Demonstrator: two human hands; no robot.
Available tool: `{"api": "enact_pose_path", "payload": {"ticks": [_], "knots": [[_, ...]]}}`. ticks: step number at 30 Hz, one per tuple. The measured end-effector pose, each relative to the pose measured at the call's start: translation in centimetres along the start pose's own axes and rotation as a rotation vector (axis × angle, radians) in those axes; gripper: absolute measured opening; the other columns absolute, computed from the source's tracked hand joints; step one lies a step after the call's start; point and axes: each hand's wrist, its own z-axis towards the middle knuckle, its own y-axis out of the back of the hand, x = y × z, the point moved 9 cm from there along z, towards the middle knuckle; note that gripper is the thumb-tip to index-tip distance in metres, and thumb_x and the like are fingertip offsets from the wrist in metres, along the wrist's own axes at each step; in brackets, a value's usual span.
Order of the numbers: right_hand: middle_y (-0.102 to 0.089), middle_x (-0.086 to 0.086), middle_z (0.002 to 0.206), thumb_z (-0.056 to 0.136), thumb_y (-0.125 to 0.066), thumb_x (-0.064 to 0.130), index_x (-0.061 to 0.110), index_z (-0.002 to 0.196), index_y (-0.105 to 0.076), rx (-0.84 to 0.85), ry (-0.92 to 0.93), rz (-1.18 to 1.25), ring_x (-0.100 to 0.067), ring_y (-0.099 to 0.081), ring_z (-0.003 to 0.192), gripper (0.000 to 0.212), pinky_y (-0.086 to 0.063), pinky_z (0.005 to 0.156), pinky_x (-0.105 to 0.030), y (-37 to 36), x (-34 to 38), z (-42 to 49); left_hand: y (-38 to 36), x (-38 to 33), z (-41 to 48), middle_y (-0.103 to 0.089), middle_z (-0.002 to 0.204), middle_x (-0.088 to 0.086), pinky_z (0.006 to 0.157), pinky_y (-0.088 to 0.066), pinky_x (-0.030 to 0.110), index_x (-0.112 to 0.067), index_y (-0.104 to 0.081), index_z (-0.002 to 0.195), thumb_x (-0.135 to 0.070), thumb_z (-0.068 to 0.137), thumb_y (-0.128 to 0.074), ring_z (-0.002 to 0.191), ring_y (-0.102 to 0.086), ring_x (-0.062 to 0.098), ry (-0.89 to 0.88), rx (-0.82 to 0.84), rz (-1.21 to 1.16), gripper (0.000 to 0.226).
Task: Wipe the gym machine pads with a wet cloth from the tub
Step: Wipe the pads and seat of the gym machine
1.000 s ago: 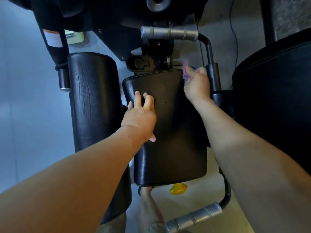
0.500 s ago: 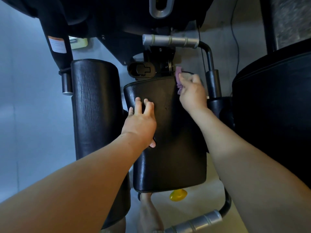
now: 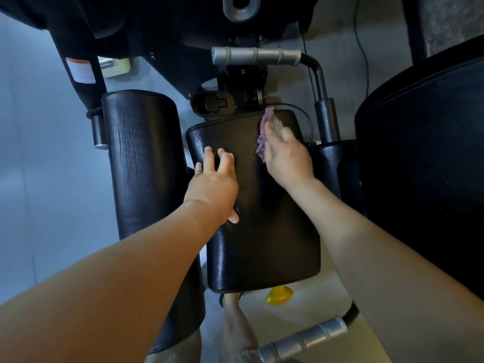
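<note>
A flat black pad point(image 3: 264, 239) of the gym machine fills the middle of the head view. My left hand point(image 3: 213, 186) lies flat on its upper left part, fingers spread, holding nothing. My right hand point(image 3: 286, 155) presses a purple cloth point(image 3: 262, 136) against the pad's upper right part, near the top edge. Most of the cloth is hidden under the palm. The tub is not in view.
A tall black roller pad point(image 3: 142, 163) stands to the left and a large black pad point(image 3: 424, 158) to the right. Grey-gripped handles sit above point(image 3: 255, 56) and below point(image 3: 303, 341) the middle pad. A yellow knob point(image 3: 279, 296) and my bare foot point(image 3: 238, 331) show underneath.
My right hand has slid the purple cloth leftward and down from the pad's top right corner onto its face. The left hand stays flat on the pad. The view has tilted down slightly.
</note>
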Motion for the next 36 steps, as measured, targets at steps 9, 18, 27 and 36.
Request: {"api": "enact_pose_path", "payload": {"ticks": [9, 18, 27, 36], "knots": [[-0.063, -0.013, 0.117, 0.103, -0.048, 0.043, 0.018, 0.145, -0.054, -0.022, 0.122, -0.019, -0.031, -0.064, 0.095, 0.049, -0.056, 0.079, -0.046, 0.0, 2.0, -2.1, 0.0, 0.1, 0.0, 0.011, 0.164, 0.011, 0.119, -0.024, 0.051, -0.004, 0.011, 0.157, -0.054, 0.069, -0.084, 0.151, 0.015, 0.042, 0.011, 0.001, -0.035, 0.140], [-0.062, -0.007, 0.122, 0.100, -0.053, 0.050, 0.025, 0.141, -0.059, 0.006, 0.112, 0.146, -0.025, -0.064, 0.101, 0.049, -0.058, 0.083, -0.042, -0.6, 2.3, -3.7, 0.3, 0.1, -0.2, 0.008, 0.164, 0.010, 0.119, -0.026, 0.051, -0.003, 0.007, 0.158, -0.051, 0.068, -0.086, 0.151, 0.013, 0.040, 0.013, -0.015, -0.055, 0.138], [-0.056, 0.024, 0.105, 0.102, -0.061, 0.031, 0.021, 0.135, -0.065, -0.090, -0.047, 0.268, 0.017, -0.057, 0.096, 0.034, -0.045, 0.077, -0.003, 0.0, 1.1, 1.9, 0.1, 0.1, 0.0, 0.008, 0.164, 0.009, 0.119, -0.025, 0.051, -0.003, 0.005, 0.158, -0.053, 0.067, -0.086, 0.151, 0.015, 0.041, 0.023, -0.012, -0.045, 0.138], [-0.062, -0.011, 0.110, 0.100, -0.057, 0.035, 0.025, 0.141, -0.059, 0.016, 0.303, 0.003, -0.031, -0.059, 0.097, 0.042, -0.053, 0.083, -0.043, -0.8, 1.3, -4.0, -0.2, 0.3, 0.3, 0.012, 0.164, 0.008, 0.118, -0.028, 0.051, -0.007, 0.010, 0.158, -0.053, 0.065, -0.087, 0.151, 0.013, 0.041, 0.043, 0.003, -0.062, 0.143]]}}
